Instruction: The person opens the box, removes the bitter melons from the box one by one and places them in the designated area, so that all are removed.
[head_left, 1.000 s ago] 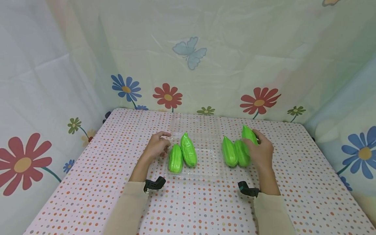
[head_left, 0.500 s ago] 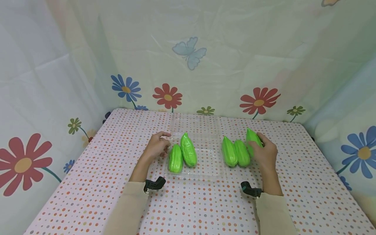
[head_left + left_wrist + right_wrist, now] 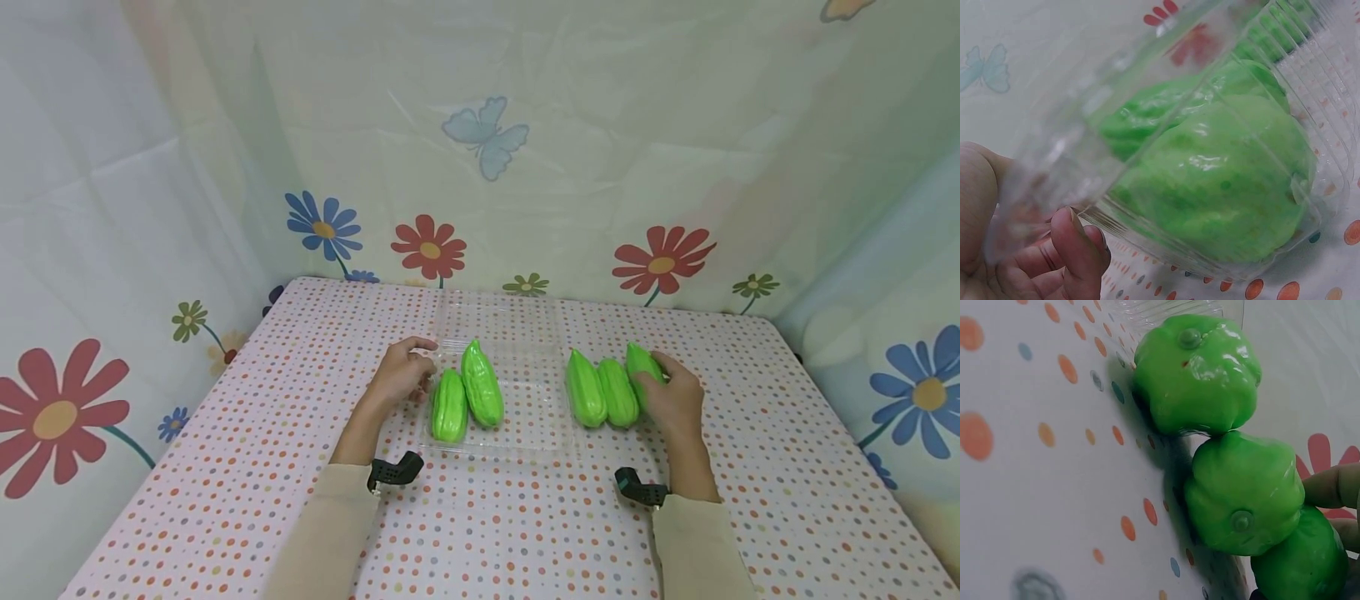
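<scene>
In the head view, my right hand [image 3: 673, 398] grips a bright green, ridged gourd [image 3: 641, 362] with a pointed tip. It stands close beside two similar gourds [image 3: 587, 390] [image 3: 618, 393] lying side by side; in the right wrist view the held gourd [image 3: 1302, 562] overlaps the middle one. My left hand [image 3: 401, 372] holds the left rim of a clear plastic box [image 3: 525, 446], its fingers [image 3: 1077, 250] curled at the edge in the left wrist view. Inside the box, on its left side, lie two more gourds [image 3: 449, 406] [image 3: 482, 383].
The box's clear lid [image 3: 498, 317] lies folded back behind it. A dotted cloth covers the table [image 3: 480, 533]. Floral curtains [image 3: 570, 167] rise behind and at both sides. Each wrist wears a black camera mount [image 3: 395, 470].
My right hand has moved the gourd rightward, then lowered it nearer to me, next to the two others. The left hand stays at the box rim.
</scene>
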Tool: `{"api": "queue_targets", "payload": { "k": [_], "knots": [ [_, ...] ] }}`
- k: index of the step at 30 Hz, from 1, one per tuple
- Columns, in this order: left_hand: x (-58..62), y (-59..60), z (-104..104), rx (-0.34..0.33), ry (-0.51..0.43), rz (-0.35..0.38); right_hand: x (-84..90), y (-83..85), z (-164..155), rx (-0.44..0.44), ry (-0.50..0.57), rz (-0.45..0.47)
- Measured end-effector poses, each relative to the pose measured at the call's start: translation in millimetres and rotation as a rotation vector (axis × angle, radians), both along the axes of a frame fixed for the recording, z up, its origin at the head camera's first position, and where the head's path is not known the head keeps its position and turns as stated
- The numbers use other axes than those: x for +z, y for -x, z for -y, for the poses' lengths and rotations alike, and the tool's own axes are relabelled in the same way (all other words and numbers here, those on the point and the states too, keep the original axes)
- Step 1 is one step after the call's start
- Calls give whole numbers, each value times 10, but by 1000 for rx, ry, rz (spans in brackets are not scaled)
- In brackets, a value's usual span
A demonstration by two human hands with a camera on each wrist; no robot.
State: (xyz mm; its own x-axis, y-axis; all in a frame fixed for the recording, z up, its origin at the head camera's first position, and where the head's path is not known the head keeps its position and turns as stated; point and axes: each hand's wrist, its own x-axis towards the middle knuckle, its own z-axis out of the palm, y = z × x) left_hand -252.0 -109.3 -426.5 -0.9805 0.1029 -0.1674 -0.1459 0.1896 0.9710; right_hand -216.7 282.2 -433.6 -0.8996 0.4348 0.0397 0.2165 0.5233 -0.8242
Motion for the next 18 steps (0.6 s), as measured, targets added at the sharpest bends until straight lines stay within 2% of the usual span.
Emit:
{"api": "queue_targets", "payload": {
  "k": [8, 10, 14, 18],
  "knots": [
    [189, -79, -34, -15, 20, 29, -25, 9, -17, 31, -11, 61],
    [176, -77, -34, -12, 22, 22, -28, 10, -17, 39, -23, 69],
    [225, -112, -42, -12, 17, 23, -31, 6, -10, 49, -51, 73],
    [154, -56, -32, -8, 20, 30, -41, 7, -11, 49, -74, 73]
  ]
}}
